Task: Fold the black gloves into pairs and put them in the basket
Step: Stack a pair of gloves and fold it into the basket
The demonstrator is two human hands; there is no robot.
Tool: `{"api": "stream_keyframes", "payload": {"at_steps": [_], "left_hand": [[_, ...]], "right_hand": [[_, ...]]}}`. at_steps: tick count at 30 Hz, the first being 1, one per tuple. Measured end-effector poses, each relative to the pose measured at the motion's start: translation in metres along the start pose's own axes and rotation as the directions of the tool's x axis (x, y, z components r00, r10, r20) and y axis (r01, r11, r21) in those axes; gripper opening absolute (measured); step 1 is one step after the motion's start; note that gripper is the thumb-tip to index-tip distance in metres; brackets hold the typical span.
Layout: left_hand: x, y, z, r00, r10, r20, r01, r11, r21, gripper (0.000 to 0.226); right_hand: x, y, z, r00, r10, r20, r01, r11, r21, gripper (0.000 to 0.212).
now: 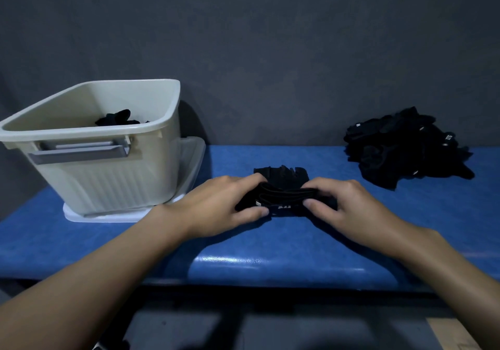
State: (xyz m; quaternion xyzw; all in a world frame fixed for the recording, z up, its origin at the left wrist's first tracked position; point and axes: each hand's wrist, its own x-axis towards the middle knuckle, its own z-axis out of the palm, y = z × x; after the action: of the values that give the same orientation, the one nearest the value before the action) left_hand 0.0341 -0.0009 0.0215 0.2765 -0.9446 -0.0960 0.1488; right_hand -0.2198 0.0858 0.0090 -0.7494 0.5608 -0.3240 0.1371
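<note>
A pair of black gloves (284,184) lies on the blue padded bench, its cuff end rolled toward me and its fingers pointing at the wall. My left hand (221,203) pinches the left end of the roll, thumb in front. My right hand (343,203) pinches the right end the same way. A cream plastic basket (108,171) stands tilted at the left, and black gloves (117,118) show inside it. A heap of loose black gloves (405,147) sits at the far right of the bench.
The basket rests on a white lid (189,160) that sticks out beneath it. The blue bench (270,255) runs the full width, backed by a dark grey wall. Its front edge is just below my forearms.
</note>
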Motion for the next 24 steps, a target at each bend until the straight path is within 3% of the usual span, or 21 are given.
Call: {"api": "stream_keyframes", "payload": {"at_steps": [2,8,12,16,20,24], "left_hand": [[0.000,0.000,0.000,0.999,0.000,-0.032,-0.001,0.999,-0.036,0.026],[0.001,0.002,0.003,0.997,-0.065,-0.032,0.057,0.975,-0.214,0.032],[0.002,0.001,0.006,0.992,-0.115,-0.057,0.092,0.946,-0.311,0.035],[0.005,0.002,0.009,0.982,-0.164,-0.091,0.118,0.917,-0.381,0.048],[0.012,0.002,0.015,0.964,-0.228,-0.140,0.143,0.881,-0.451,0.027],[0.017,-0.002,0.018,0.938,-0.292,-0.187,0.174,0.863,-0.474,0.034]], "right_hand": [[0.000,-0.002,0.001,1.000,0.006,-0.024,-0.005,0.998,0.056,0.019],[0.003,-0.002,0.003,0.995,0.028,-0.097,-0.012,0.987,0.162,0.015],[0.003,-0.002,0.004,0.991,0.093,-0.093,-0.067,0.967,0.247,0.042],[0.008,-0.004,0.009,0.986,0.100,-0.130,-0.056,0.950,0.308,0.033],[0.014,-0.004,0.014,0.974,0.175,-0.147,-0.103,0.911,0.399,0.031],[0.022,0.004,0.022,0.963,0.183,-0.198,-0.111,0.938,0.327,0.024]]}}
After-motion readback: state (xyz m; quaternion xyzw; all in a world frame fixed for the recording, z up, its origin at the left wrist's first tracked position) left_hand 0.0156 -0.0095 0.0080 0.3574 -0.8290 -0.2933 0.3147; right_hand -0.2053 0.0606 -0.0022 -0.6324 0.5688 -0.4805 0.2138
